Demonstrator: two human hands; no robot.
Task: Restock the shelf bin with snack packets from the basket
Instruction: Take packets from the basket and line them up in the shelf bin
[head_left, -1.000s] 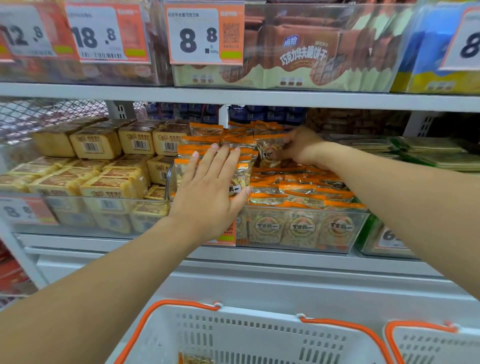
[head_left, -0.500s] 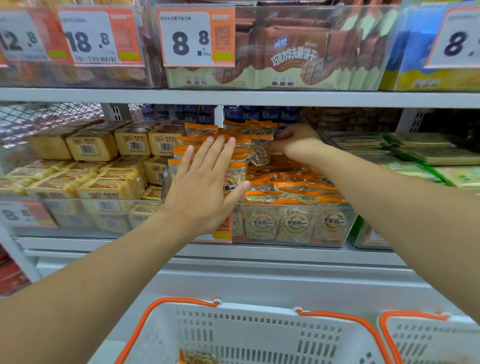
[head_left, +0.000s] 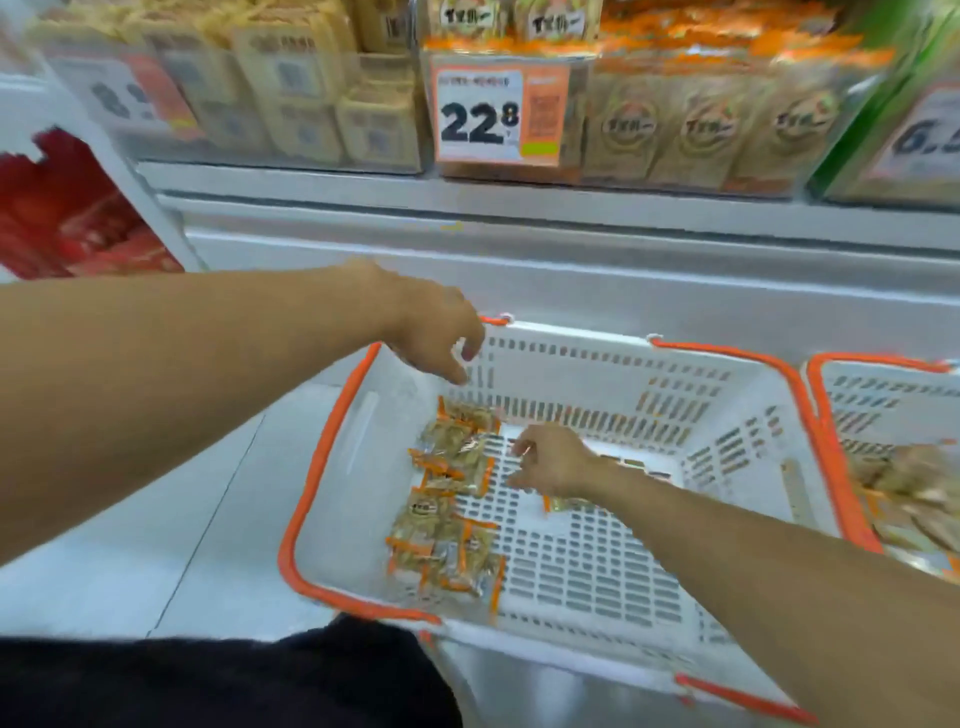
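Note:
A white basket with orange handles stands below the shelf. Several orange-edged snack packets lie along its left side, and one packet lies under my right wrist. My right hand is low inside the basket, fingers loosely curled, just right of the packets and holding nothing. My left hand hovers above the basket's far left corner with fingers hanging down, empty. The clear shelf bin with the same packets is at the top, behind a 22.8 price tag.
A second white basket with packets stands at the right edge. Bins of yellow boxed snacks fill the shelf to the left. Red goods sit lower left. A white ledge runs beneath the shelf.
Both hands have left the shelf bin and come down to the basket. The view has tilted down from the shelf to the basket.

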